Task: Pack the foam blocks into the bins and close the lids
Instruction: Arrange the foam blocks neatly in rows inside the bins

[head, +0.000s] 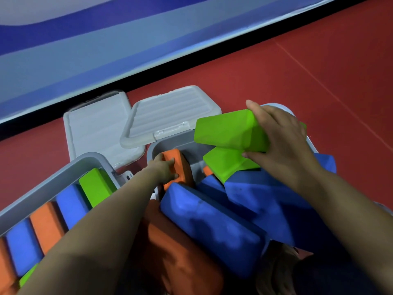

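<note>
Two grey bins stand on the red floor with their lids off. The left bin (53, 179) holds blue, orange and green foam blocks standing in a row. The right bin (163, 143) is piled with loose blue, orange and green blocks. My left hand (164, 169) grips an orange block (180, 165) standing at the right bin's far left corner. My right hand (280, 141) holds a green block (225, 129) lifted above the pile, thumb under it and fingers over its end. A second green block (225, 162) lies just below it.
Two white lids (95, 126) (172, 116) lie on the red floor behind the bins, the right one leaning on the bin's rim. A blue and grey wall (106, 50) runs along the back. A large blue block (210, 226) and an orange block (176, 258) lie nearest me.
</note>
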Available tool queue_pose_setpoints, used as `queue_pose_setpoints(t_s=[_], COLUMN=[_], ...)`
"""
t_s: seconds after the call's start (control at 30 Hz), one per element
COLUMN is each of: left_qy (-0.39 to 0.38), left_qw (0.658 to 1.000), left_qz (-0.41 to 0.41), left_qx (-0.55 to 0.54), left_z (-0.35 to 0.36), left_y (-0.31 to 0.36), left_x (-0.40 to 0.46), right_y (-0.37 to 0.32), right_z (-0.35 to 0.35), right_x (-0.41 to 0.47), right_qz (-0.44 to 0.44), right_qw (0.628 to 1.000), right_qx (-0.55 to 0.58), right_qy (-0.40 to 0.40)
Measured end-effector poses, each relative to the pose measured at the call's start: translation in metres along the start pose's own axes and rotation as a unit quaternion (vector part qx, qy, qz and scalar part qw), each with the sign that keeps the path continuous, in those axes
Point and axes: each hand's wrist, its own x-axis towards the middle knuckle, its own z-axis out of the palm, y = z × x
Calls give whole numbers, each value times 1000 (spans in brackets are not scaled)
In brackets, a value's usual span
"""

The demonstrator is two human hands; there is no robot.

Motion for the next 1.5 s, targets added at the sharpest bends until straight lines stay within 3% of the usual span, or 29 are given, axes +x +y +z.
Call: queue_pose_setpoints(t_s=[0.1, 0.27, 0.43, 0.53, 0.63, 0.9, 1.07, 1.23, 1.37, 1.5], left_qy=[-23, 50, 92, 162, 188, 68, 57, 79, 121, 72], left_qw=[999, 999, 991, 961, 946, 981, 990, 985, 965, 955], left_qz=[-16, -15, 14, 30, 92, 116, 117, 146, 214, 236], left_qx=[19, 12, -96, -220, -249, -140, -49, -36, 88, 164], left_z=[4, -3, -23, -50, -65, -57, -51, -48, -54, -52], left_y=[2, 3, 12, 30, 53, 151, 205, 244, 277, 298], left_x=[1, -6, -26, -48, -74, -75, -41, -11, 7, 31], right_y=[1, 3, 9, 15, 22, 53, 73, 89, 100, 109], right_z=[-3, -12, -29, -47, -65, -91, -107, -112, -115, -115], right_x=[0, -3, -3, -4, -6, -28, -32, -35, -34, -30], right_qz=[4, 25, 53, 98, 137, 218, 234, 247, 248, 255], right_qw=[1000, 999, 998, 994, 986, 966, 960, 960, 958, 954], right_qx=[-3, -13, -16, 5, 31, 58, 63, 72, 94, 108], right_qy=[10, 19, 28, 46, 84, 125, 141, 110, 109, 114])
